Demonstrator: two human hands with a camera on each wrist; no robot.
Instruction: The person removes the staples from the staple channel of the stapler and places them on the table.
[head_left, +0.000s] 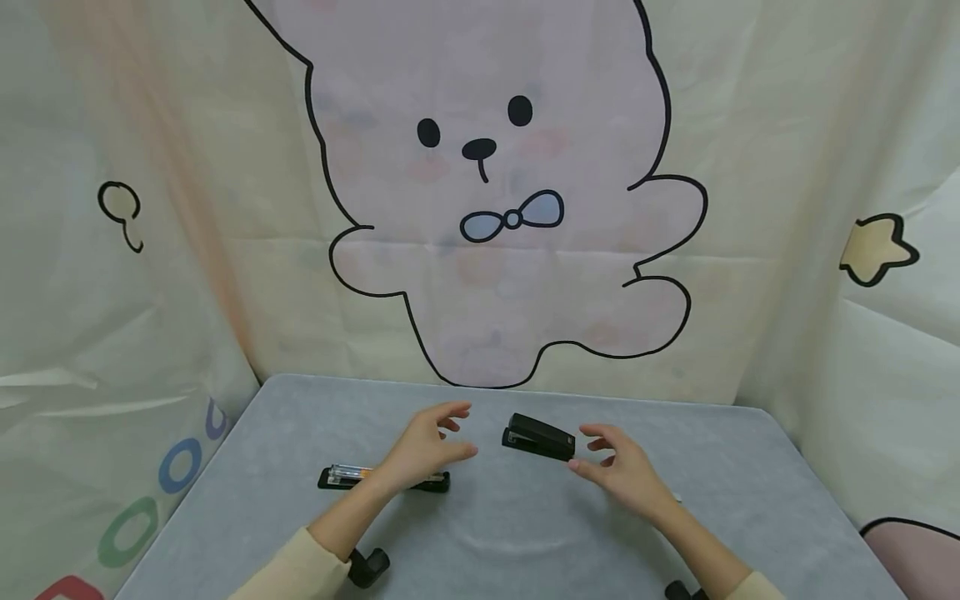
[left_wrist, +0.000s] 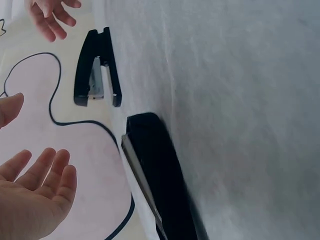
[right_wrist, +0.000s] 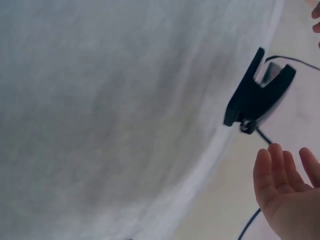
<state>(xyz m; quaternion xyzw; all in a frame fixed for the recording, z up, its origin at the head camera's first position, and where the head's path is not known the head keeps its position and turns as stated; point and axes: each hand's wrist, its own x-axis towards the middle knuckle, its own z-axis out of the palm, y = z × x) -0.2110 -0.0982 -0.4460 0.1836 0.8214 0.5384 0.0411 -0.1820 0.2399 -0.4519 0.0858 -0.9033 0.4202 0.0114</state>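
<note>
Cloth [head_left: 502, 542] spread across the lower half of the frame, its left edge slanting up from the lower left, its far edge running below mid-height and its right edge dropping to the lower right. Left of centre lay a black bar [head_left: 337, 480] with silvery pieces along its top; the left forearm [head_left: 351, 521] hid its middle. Just above the bar's right end in the frame was the left hand [head_left: 423, 450], thumb and fingers spread. Grey-blue cloth stretched between the forearms at lower middle.

Right of centre, near the far edge, sat the stapler [head_left: 538, 437], black, its top raised from the base at the left end; a small pale mark at its right end was too small to read. Just beside that end, the right hand [head_left: 621, 471] had thumb and fingers apart; whether the thumb touched, I could not tell.
</note>
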